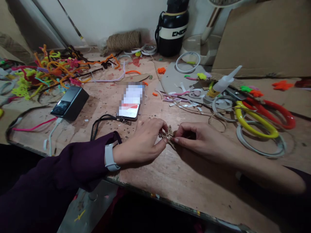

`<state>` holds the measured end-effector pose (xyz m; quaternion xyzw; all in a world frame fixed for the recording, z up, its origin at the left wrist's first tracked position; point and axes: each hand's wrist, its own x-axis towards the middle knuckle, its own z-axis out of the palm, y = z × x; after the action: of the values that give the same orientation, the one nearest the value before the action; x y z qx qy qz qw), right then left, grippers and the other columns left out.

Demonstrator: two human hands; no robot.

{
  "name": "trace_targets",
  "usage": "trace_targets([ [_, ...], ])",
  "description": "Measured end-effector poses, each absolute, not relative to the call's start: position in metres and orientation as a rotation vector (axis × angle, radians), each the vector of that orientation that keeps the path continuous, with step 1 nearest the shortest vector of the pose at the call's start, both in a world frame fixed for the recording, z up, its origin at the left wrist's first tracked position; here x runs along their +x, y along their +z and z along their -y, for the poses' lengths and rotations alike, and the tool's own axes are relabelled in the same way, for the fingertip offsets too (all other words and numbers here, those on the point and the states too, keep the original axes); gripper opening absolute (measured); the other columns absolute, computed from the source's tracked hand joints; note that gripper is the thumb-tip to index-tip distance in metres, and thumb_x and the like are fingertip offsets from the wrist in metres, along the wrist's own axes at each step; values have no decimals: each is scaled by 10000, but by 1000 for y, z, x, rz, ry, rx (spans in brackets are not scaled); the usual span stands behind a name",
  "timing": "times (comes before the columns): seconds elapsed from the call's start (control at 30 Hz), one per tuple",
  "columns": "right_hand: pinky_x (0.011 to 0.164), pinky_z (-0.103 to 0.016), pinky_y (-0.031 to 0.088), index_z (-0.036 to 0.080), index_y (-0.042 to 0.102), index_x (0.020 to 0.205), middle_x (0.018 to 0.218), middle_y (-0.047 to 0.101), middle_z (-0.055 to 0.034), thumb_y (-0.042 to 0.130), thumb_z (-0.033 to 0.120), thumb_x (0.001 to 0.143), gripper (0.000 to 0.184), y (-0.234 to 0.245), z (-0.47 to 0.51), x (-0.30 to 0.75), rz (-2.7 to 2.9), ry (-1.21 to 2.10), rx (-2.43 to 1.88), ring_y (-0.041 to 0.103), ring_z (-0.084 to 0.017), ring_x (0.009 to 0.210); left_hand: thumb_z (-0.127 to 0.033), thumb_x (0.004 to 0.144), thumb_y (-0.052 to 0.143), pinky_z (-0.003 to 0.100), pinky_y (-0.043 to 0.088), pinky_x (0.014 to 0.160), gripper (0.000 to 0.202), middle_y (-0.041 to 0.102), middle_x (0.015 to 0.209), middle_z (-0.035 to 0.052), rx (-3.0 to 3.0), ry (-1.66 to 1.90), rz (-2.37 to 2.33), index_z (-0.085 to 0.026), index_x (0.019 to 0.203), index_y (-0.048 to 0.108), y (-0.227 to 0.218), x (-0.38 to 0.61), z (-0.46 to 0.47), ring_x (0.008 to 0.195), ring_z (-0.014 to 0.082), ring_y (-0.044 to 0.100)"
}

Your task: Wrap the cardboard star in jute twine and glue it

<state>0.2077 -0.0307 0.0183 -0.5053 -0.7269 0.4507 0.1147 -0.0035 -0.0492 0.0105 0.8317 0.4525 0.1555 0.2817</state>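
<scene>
Between my two hands, just above the wooden table, is a small knotted piece of brown twine [169,132] with several points, somewhat like a star or flower. My left hand [145,140] pinches its left side between thumb and fingers. From the other side, my right hand [199,139] pinches the right edge with thumb and forefinger. My fingertips cover part of the piece. A strand of twine [189,106] runs over the table behind my right hand. Scissors with yellow [257,123] and red handles lie to the right of it.
A phone [132,100] lies beyond my left hand, with a grey power bank [70,103] farther left. Tangled pipe cleaners [55,71] heap at the back left. A twine spool [125,40], black bottle [173,30], glue bottle [222,84] and tape rolls [261,139] stand or lie around.
</scene>
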Motion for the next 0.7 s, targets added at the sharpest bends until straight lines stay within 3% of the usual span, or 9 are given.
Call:
trace_targets([
  [0.7, 589, -273, 370, 214, 578, 684, 653, 587, 2, 573, 397, 816, 226, 23, 33, 204, 2186, 1290, -1500, 503, -147, 634, -221, 914, 552, 395, 339, 862, 154, 600, 1042, 39, 2230, 465, -1202, -188, 1059, 511, 8, -4, 51, 984, 219, 542],
])
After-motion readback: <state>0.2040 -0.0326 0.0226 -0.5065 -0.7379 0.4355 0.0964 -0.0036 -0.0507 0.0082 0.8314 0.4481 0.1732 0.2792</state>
